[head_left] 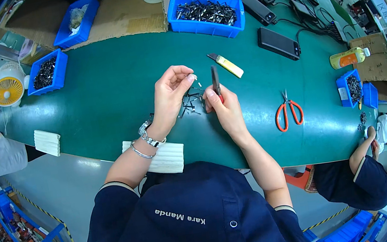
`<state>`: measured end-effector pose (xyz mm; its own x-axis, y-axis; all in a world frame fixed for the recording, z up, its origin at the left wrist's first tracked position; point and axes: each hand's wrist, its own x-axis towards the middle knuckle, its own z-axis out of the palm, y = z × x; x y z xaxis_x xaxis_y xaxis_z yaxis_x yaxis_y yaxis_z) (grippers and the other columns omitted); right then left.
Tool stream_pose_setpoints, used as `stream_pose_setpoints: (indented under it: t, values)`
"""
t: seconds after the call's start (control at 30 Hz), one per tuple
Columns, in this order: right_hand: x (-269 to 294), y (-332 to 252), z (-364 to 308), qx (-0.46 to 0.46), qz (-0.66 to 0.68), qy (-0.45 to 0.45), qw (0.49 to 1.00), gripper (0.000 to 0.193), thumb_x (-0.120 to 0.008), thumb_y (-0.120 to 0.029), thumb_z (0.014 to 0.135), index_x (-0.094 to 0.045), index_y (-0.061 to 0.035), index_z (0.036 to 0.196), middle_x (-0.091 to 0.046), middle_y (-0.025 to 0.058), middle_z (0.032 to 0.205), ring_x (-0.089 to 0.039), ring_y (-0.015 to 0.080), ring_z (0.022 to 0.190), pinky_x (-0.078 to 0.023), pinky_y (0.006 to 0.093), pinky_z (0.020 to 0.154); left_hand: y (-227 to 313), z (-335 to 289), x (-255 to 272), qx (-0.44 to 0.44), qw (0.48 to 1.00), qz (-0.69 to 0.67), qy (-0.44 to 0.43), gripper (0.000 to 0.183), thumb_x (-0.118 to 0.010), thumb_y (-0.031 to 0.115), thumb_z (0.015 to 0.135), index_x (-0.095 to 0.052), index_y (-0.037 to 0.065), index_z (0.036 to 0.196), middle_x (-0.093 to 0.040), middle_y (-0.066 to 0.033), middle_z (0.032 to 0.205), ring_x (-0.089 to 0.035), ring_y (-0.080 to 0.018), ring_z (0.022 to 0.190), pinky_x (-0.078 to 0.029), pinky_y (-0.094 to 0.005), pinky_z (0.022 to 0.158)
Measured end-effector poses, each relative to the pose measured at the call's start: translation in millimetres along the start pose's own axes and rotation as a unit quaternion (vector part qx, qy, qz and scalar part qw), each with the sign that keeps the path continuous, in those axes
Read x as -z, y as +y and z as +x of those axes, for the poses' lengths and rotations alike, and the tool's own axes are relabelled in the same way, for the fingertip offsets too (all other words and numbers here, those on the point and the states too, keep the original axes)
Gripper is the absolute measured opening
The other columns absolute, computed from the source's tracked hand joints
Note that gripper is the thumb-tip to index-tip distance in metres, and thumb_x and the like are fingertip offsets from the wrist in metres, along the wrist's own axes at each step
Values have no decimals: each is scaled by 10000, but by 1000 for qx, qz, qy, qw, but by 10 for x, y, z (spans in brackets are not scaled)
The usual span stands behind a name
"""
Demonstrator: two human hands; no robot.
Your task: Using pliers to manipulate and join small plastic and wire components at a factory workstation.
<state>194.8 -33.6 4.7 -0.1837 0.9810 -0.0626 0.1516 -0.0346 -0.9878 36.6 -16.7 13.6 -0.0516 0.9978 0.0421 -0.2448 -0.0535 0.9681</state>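
My left hand (173, 91) is closed in a pinch. A small pale piece (193, 77) shows at its fingertips; its kind cannot be made out. My right hand (224, 109) grips a tool with a dark, narrow end and a bit of red at the handle (215, 79), held upright; its exact kind is unclear. On the green table (114, 87), between and below the hands, lies a loose pile of small black strip-like parts (191, 104). A yellow utility knife (229, 66) lies just beyond the right hand. Red-handled pliers (288, 111) rest farther right.
Blue bins of small black parts stand at the back (208, 31) and left (59, 70). Black power banks (277, 42) with cables fill the back right. A bottle (349, 57) stands near a cardboard box. White ribbed pads (169, 158) lie by the front edge. Another person (359, 177) sits at right.
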Motion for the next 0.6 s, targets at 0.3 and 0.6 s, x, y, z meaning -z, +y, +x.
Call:
stream_pose_setpoints:
  t: [0.3, 0.6]
  values:
    - [13, -85, -20, -37, 137, -19, 990, 129, -592, -137, 896, -551, -19, 864, -525, -12, 677, -490, 60, 623, -399, 223, 576, -54, -39, -27, 106, 984, -117, -81, 191, -585, 106, 935, -561, 35, 1110, -595, -20, 983, -550, -70, 901, -448, -223, 831]
    - [-12, -65, -36, 10, 39, 21, 999, 101, -603, -101, 875, -551, -15, 859, -483, -33, 636, -414, 46, 585, -334, 235, 517, -112, -36, -2, 127, 974, -159, -99, 187, -561, 121, 953, -577, 42, 1121, -610, -15, 987, -548, -42, 883, -440, -191, 792]
